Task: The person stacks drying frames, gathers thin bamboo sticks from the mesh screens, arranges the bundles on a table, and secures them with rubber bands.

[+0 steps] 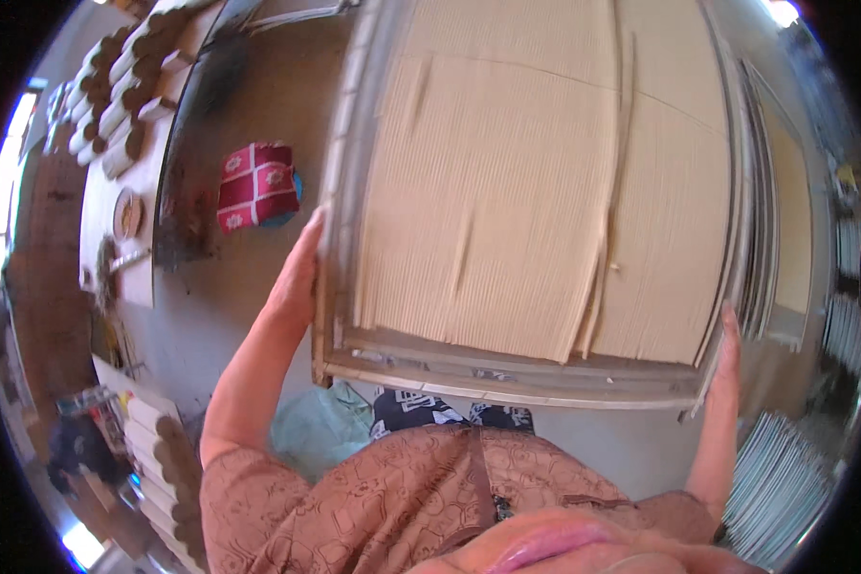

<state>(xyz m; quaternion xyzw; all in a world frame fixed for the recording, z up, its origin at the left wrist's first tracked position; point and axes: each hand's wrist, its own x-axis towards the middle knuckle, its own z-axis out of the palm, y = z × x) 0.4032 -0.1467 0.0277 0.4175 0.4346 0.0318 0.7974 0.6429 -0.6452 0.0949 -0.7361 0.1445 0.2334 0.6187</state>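
Note:
In front of me is a large rectangular framed tray (pixel 507 390), its pale wooden edge running along both sides. Packed side by side across it are thin tan sticks (pixel 488 191), which look like incense; a few lie loose or askew on top, and a gap runs down right of the middle. My left hand (pixel 301 273) grips the tray's left edge, fingers mostly hidden by the frame. On the opposite edge, near the close right corner, my right hand (pixel 727 354) holds on, its fingers partly out of sight beneath.
More similar framed trays (pixel 789 220) stand to the right. Thin pale sheets or boards (pixel 780 488) are stacked at lower right. On the left, a table (pixel 115 258) bears tan cylindrical bundles (pixel 129 105) and a round bowl (pixel 127 212). A red-and-white cushion (pixel 258 187) sits between table and tray.

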